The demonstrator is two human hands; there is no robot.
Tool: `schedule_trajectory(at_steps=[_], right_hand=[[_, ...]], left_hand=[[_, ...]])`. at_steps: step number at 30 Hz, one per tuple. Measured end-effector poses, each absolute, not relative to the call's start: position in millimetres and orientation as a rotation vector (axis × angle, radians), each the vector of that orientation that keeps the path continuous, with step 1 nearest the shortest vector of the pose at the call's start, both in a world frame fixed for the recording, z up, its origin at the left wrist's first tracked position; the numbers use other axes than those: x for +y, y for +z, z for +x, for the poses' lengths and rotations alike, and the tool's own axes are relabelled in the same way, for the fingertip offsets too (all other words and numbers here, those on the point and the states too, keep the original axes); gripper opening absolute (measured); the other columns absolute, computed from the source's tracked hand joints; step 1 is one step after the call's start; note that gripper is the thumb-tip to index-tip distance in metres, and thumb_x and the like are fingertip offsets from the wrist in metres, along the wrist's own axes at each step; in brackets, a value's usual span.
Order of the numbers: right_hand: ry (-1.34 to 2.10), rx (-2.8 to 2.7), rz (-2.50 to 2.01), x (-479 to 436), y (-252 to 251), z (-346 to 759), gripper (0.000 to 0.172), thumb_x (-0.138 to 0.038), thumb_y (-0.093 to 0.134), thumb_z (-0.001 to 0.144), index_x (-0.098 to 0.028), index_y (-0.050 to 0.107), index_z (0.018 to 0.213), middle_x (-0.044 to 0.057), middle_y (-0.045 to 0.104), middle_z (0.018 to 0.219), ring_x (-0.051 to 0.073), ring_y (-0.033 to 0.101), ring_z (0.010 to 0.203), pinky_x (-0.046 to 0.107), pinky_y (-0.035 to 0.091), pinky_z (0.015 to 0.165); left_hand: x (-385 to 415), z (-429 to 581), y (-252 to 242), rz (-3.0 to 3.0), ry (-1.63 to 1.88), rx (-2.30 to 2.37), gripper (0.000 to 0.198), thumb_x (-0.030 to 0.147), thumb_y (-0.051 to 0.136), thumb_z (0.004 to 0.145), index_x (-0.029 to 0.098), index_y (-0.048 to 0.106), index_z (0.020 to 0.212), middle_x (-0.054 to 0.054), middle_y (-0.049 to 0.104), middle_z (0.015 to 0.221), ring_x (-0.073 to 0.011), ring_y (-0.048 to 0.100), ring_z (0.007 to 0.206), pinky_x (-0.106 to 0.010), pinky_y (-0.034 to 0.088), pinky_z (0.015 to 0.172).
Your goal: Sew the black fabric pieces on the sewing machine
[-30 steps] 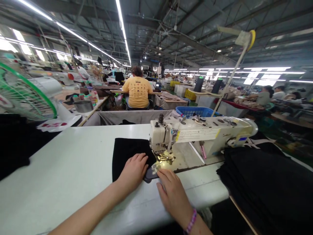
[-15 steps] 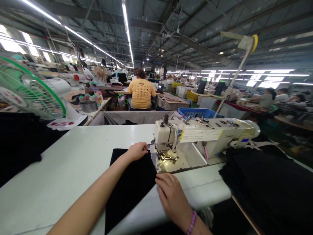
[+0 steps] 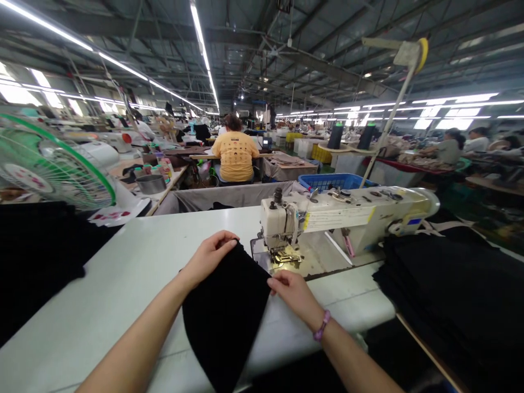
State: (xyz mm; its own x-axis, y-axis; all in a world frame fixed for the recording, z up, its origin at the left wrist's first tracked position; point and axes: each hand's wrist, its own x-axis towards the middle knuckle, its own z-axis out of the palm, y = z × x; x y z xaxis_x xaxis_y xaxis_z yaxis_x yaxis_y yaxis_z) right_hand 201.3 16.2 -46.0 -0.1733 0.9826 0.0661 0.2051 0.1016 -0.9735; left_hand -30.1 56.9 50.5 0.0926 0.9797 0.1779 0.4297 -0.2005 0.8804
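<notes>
A black fabric piece hangs between my two hands, its upper edge slanting down to the right and its lower end over the table's front edge. My left hand pinches its upper left corner, thumb on top. At the right corner, my right hand grips the cloth between thumb and fingers; a purple band circles that wrist. Just beyond the fabric stands a white sewing machine, its lit presser foot close to the fabric's edge but apart from it.
Stacks of black fabric lie at the right and the left. A green fan stands at left. Scissors with pink handles and a white stick rest by the machine. Behind it are a blue basket and a seated person.
Both hands have raised the fabric's upper edge off the table and turned it aslant. My left hand shifted left, away from the needle area; my right hand now pinches the corner.
</notes>
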Motion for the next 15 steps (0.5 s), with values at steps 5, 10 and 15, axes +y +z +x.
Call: schedule_trajectory(at_steps=[5,10,15], right_hand=[[1.19,-1.491,-1.232,7,-41,210,0.025,-0.039,0.063,0.081,-0.019,0.062,0.066,-0.001,0.065,0.056,0.015,0.06,0.055,0.027,0.048,0.06],[1.159,-1.498,-1.241,4,-41,215,0.028,-0.042,0.063,0.082,-0.019,0.063,0.067,-0.001,0.064,0.055,0.012,0.051,0.045,0.023,0.038,0.045],[0.93,-1.513,-1.246,0,-44,212,0.025,-0.039,0.059,0.086,-0.018,0.068,0.077,0.001,0.067,0.062,0.013,0.053,0.046,0.024,0.042,0.045]], left_hand=[[56,-38,49,1.535,1.169,1.489,0.04,0.059,0.069,0.068,0.02,0.066,0.077,0.0,0.064,0.071,-0.0185,0.056,0.069,-0.029,0.044,0.069],[61,-48,47,1.405,1.112,1.526,0.044,0.061,0.074,0.061,0.02,0.067,0.075,0.0,0.065,0.065,-0.0169,0.056,0.06,-0.027,0.043,0.06],[62,-59,62,1.483,1.046,1.519,0.04,0.055,0.08,0.055,0.02,0.074,0.073,-0.002,0.069,0.068,-0.0172,0.057,0.062,-0.025,0.044,0.058]])
